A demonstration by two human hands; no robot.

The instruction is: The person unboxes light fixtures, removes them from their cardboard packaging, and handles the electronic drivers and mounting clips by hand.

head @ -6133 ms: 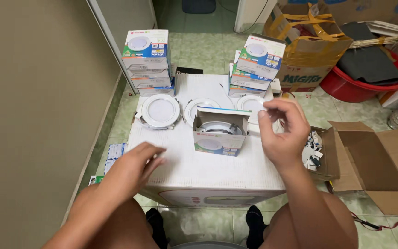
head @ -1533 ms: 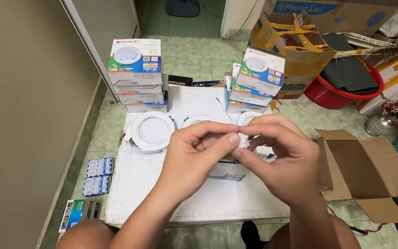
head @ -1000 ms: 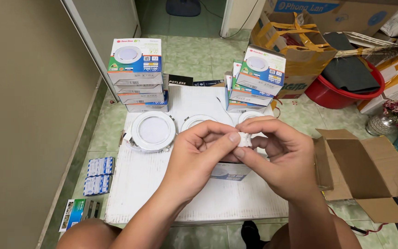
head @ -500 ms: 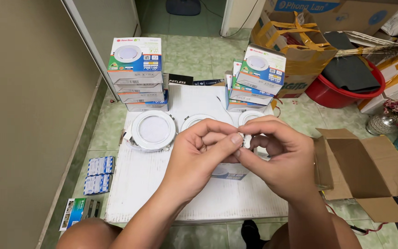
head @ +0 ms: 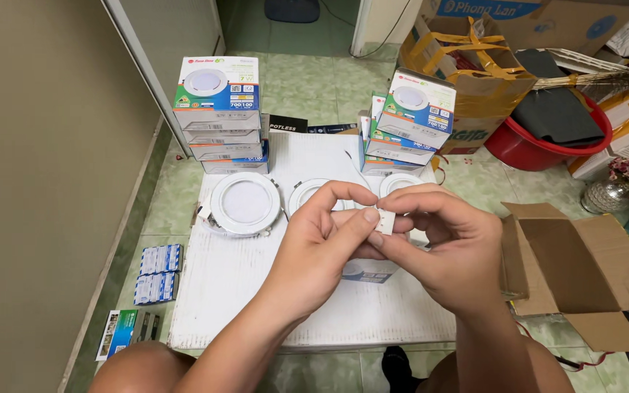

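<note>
The left hand [head: 322,247] and right hand [head: 442,251] meet fingertip to fingertip over the board [head: 256,291]. Both pinch one small white plug [head: 385,220] between them, left thumb on its near side

Round lamps [head: 244,203] lie on the board [head: 256,291], box stacks [head: 220,109] seemingly just behind.

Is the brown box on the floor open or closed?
Open. The cardboard box lies by the right hand with its flaps spread wide, and you can see its bare brown inside; nothing shows in it.
</note>
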